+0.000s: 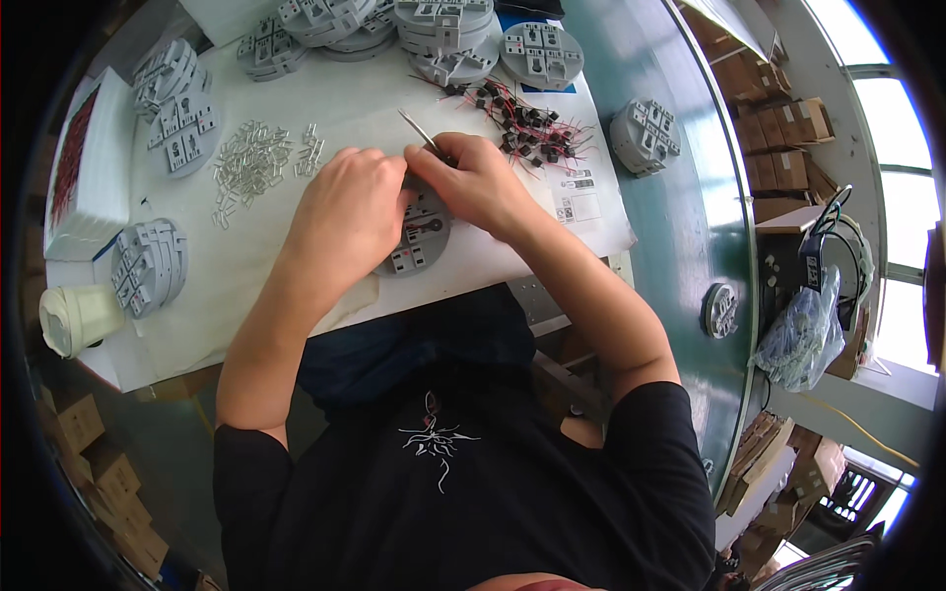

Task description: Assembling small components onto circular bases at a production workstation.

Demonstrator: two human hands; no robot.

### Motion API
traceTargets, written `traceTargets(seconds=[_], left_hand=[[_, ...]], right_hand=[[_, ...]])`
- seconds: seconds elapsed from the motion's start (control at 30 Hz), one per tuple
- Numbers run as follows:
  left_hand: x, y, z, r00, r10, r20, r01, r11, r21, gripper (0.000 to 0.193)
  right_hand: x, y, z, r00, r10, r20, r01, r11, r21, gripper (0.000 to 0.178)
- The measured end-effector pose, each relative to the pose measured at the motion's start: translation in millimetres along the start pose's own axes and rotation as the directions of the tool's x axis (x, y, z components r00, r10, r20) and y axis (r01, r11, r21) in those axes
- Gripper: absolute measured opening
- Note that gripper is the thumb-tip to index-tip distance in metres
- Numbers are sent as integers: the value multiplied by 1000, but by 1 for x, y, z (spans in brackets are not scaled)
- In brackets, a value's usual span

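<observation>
Both my hands work close together over a round grey plastic base point(424, 236) at the near middle of the table. My left hand point(350, 202) is closed, its fingers curled down at the base's upper left; whatever they grip is hidden. In my closed right hand point(471, 177) is a slim metal tool point(419, 128), perhaps tweezers, its bright end pointing up and left. My hands cover the far part of the base. Its visible part has white and dark fittings with small red marks.
Clear small tubes point(254, 163) lie in a loose pile to the left. Black parts with red wires point(537, 123) are heaped at right. Stacked grey bases point(443, 34) stand behind. A white foam box point(94, 163) and pale cup point(79, 317) line the left edge; a green conveyor point(680, 227) runs at right.
</observation>
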State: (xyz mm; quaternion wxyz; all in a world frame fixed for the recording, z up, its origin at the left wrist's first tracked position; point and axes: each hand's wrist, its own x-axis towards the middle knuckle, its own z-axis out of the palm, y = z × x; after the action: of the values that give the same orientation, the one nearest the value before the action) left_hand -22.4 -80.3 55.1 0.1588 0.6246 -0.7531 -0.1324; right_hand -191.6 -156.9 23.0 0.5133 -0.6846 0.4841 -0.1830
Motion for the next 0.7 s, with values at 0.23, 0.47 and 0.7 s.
traceTargets(seconds=[0.23, 0.47, 0.7], left_hand=[[-5, -1, 9, 999, -25, -42, 24, 999, -43, 16], [-7, 11, -6, 998, -60, 17, 57, 986, 157, 48], [-26, 27, 7, 1000, 16, 19, -19, 983, 182, 89]], right_hand=[[2, 11, -7, 999, -31, -10, 31, 999, 33, 57], [-3, -6, -19, 999, -17, -37, 24, 983, 180, 51], [-28, -46, -61, 938, -270, -218, 337, 856, 392, 49]])
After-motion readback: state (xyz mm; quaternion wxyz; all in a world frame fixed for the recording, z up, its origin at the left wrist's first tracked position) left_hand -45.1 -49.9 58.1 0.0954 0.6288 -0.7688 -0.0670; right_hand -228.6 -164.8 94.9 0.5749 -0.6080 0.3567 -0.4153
